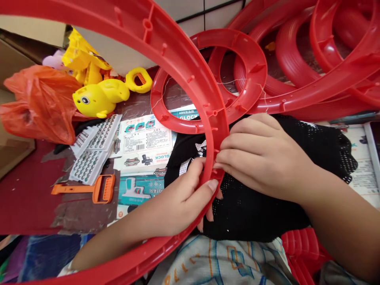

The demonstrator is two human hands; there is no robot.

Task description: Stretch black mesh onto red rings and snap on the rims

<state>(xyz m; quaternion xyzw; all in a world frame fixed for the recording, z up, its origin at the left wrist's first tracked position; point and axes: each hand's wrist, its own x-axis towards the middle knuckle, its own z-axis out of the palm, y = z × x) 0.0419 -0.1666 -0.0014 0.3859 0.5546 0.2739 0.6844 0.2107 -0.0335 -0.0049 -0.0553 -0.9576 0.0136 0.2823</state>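
A large red plastic ring (pixel 181 67) arcs across the view close to the camera. My left hand (pixel 181 202) reaches through the ring and grips its rim from below, thumb on the front face. My right hand (pixel 261 154) is closed with fingers pinched against the same stretch of rim, over black mesh netting (pixel 326 146) that lies under both hands. A thin thread runs across the smaller red ring (pixel 237 43) behind.
More red rings (pixel 311 59) are stacked at the back right. On the left lie an orange plastic bag (pixel 38 103), yellow duck toys (pixel 97 97), grey trays of small pellets (pixel 95 148), an orange plastic tool (pixel 95 189) and printed toy boxes (pixel 145 142).
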